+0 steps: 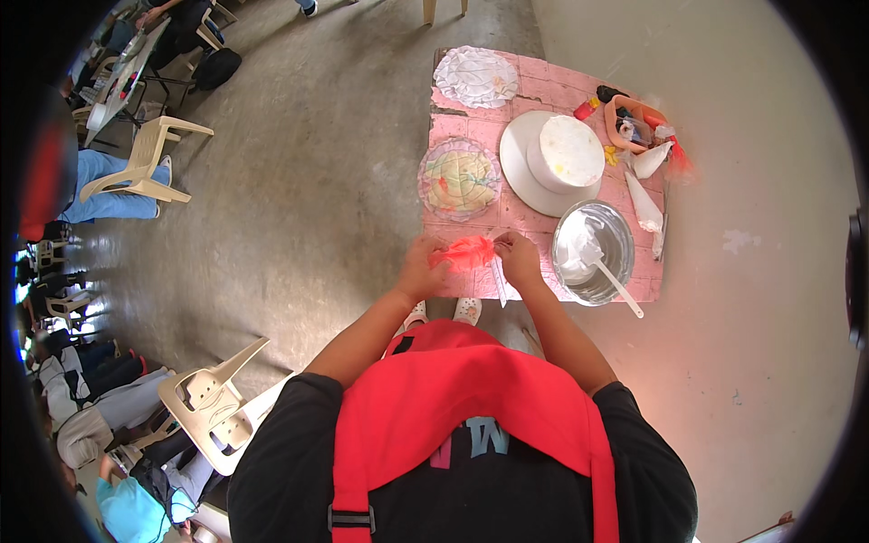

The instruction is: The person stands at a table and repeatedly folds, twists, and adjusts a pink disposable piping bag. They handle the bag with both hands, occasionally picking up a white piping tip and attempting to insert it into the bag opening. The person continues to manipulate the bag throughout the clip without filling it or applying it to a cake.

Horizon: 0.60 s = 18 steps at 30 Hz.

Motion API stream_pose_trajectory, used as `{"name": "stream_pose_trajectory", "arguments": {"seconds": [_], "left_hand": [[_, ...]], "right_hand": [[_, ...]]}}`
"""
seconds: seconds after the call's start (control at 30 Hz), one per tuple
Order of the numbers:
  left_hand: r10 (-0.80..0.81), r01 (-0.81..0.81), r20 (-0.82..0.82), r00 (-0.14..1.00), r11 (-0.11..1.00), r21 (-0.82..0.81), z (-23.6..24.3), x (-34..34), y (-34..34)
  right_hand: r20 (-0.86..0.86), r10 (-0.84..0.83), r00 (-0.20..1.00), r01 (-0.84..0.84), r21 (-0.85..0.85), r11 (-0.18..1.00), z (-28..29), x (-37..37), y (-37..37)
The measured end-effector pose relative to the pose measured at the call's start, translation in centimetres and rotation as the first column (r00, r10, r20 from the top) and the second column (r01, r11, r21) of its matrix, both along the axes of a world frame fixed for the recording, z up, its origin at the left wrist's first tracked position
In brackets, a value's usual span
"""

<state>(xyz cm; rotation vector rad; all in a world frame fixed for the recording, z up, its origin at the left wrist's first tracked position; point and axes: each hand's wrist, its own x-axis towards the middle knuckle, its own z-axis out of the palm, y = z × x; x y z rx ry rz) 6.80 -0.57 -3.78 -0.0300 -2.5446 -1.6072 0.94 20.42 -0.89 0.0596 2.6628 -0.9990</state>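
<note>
At the near edge of a pink table, my left hand grips a crumpled bright red-orange thing, perhaps plastic, whose other end my right hand pinches. A narrow whitish strip hangs below my right hand over the edge. Right of it sits a steel bowl of white cream with a white spatula. Behind are a white frosted round cake on a stand, and a lacy round mat with pale smears.
Another lacy mat lies at the back left; an orange container and filled piping bags line the table's right side. Plastic chairs and seated people are to my left. A pale wall or floor surface is at right.
</note>
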Motion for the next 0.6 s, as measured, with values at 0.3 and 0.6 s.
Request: {"name": "stream_pose_trajectory", "arguments": {"seconds": [0.3,0.6], "left_hand": [[0.077,-0.220,0.475,0.876,0.942,0.253,-1.1,-0.1,-0.6],[0.050,-0.176,0.398,0.916,0.941,0.288,-0.8,2.2,-1.2]], "right_hand": [[-0.223,-0.104,0.969,0.120,0.062,0.991,-1.4,0.2,0.9],[-0.353,-0.041,0.935,-0.017,-0.160,0.987,-0.8,2.3,1.4]]}}
